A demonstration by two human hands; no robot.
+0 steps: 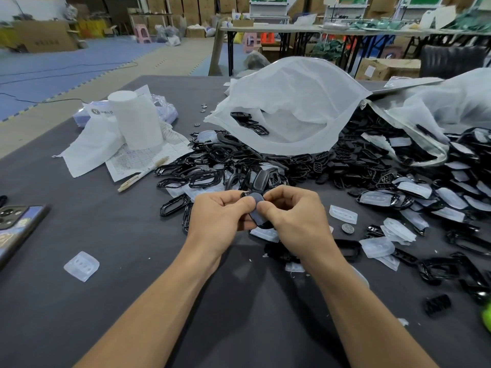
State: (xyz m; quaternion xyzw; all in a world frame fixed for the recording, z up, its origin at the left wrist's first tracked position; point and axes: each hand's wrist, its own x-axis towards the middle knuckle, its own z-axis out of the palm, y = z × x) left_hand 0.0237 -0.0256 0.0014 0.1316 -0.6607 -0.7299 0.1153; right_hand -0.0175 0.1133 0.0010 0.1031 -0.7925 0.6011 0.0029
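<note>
Both hands work at the near edge of the heap of black plastic frames (332, 166). The left hand (220, 213) and right hand (295, 216) are curled, thumbs and forefingers pinching one dark oval shell (256, 208) between them. The shell is held above the grey table (106, 301), just in front of the heap.

A white bag (292, 102) lies open on the heap's far side, with a few frames in its mouth. A paper roll (138, 120) and a pen (142, 173) lie left of the heap, and a phone (18, 221) lies well left of it. One translucent pad (81, 266) lies alone, left of the heap and nearer the viewer.
</note>
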